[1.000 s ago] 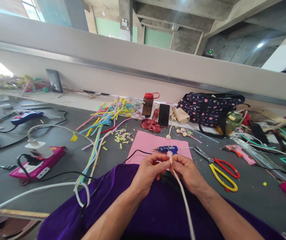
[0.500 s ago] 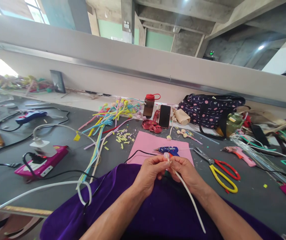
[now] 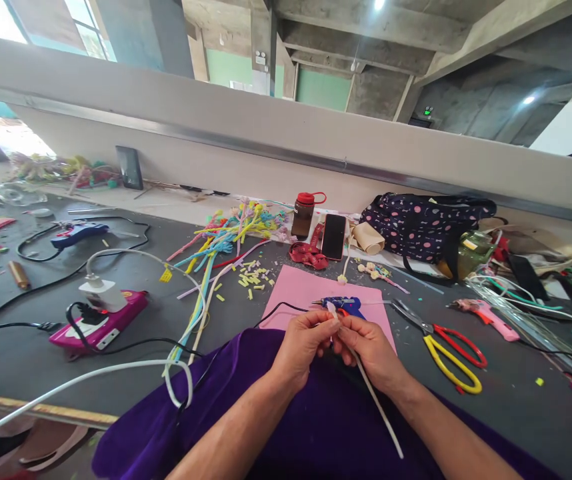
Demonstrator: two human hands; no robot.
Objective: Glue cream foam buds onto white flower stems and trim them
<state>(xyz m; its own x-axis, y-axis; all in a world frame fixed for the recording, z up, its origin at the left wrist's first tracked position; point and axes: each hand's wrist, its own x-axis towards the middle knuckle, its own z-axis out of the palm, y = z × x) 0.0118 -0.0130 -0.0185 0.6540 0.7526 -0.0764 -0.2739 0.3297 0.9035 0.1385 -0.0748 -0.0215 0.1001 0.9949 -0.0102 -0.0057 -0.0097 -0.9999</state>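
My left hand (image 3: pixel 306 343) and my right hand (image 3: pixel 370 343) meet above the purple cloth (image 3: pixel 246 400) on my lap, thumbs and fingers pinched together. Between them is the top of a cream stem that looks like a pipe cleaner (image 3: pixel 379 407); its long free end slants down to the right beneath my right hand. A small pale pinkish piece (image 3: pixel 332 309) pokes up above the fingertips. How it joins the stem is hidden by my fingers. Just beyond lies a blue glue gun (image 3: pixel 343 305) on a pink sheet (image 3: pixel 286 287).
Red-and-yellow-handled pliers (image 3: pixel 449 350) and a pink glue gun (image 3: pixel 489 319) lie to the right. Left are a magenta power strip (image 3: pixel 131 313) and cables. Behind are fuzzy coloured stems (image 3: pixel 239 230), a bottle (image 3: pixel 304 217), a phone (image 3: pixel 334 237) and a patterned bag (image 3: pixel 426 223).
The pale piece at my fingertips has turned and looks narrower. The stem's free end has swung slightly left. The whole view has shifted a little; both hands keep their pinch.
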